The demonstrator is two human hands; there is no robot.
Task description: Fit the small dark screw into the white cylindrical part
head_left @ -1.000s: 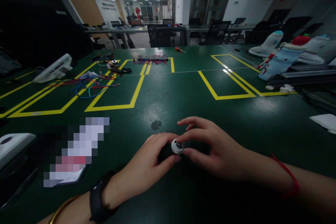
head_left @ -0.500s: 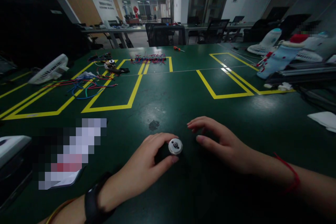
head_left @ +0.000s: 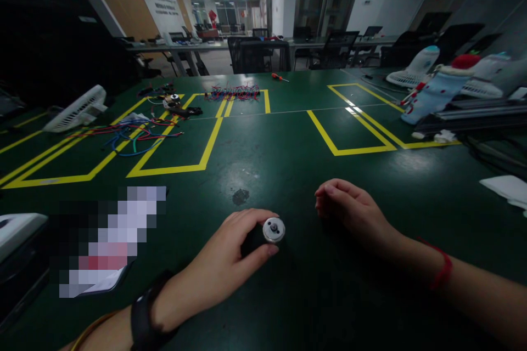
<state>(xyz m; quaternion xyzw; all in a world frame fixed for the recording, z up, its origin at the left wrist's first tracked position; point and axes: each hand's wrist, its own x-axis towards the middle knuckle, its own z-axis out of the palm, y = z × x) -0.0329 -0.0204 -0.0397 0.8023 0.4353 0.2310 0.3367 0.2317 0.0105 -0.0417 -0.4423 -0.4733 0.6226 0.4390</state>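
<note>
My left hand [head_left: 230, 249] is closed around a small electric motor [head_left: 269, 232], thumb on the near side and index finger on the far side. The motor's round silver end face points up at me, with a short shaft in its middle and dark holes beside it. Its body below the rim is mostly hidden. To the right, apart from the motor, my right hand [head_left: 354, 211] is held above the table with its fingers curled in and the thumb against the index finger. No object shows in it.
The green table [head_left: 263, 170] carries yellow tape outlines. On its left are a phone-like blurred object [head_left: 115, 241], loose coloured wires [head_left: 135, 134] and a white fan [head_left: 78, 109]. A wire bundle [head_left: 233, 93] and an orange screwdriver [head_left: 278, 77] lie farther back. A pale blue bottle [head_left: 432, 98] leans at right.
My right hand has drawn away to the right, and its spread fingers have curled shut. My left hand keeps its hold on the motor in nearly the same spot.
</note>
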